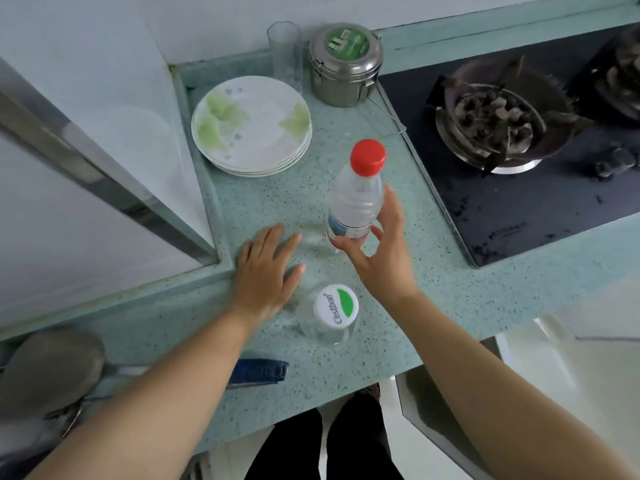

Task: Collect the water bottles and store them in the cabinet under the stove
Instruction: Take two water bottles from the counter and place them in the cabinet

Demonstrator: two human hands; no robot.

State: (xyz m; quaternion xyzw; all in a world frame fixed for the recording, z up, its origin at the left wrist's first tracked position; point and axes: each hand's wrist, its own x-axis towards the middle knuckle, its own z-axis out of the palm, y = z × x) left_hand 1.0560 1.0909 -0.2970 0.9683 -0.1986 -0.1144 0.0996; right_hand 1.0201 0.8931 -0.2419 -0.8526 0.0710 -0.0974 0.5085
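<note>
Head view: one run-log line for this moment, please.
right hand: open around red-capped bottle | left hand: open beside white-capped bottle | bottles upright on counter

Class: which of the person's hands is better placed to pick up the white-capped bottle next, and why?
Left. The left hand is open beside the white-capped bottle, while the right hand curls its fingers around the red-capped bottle.

The white and green cap (336, 309) of the near bottle (327, 327) reads "Cestbon"; the red-capped bottle's label (346, 227) is too blurred to read.
</note>
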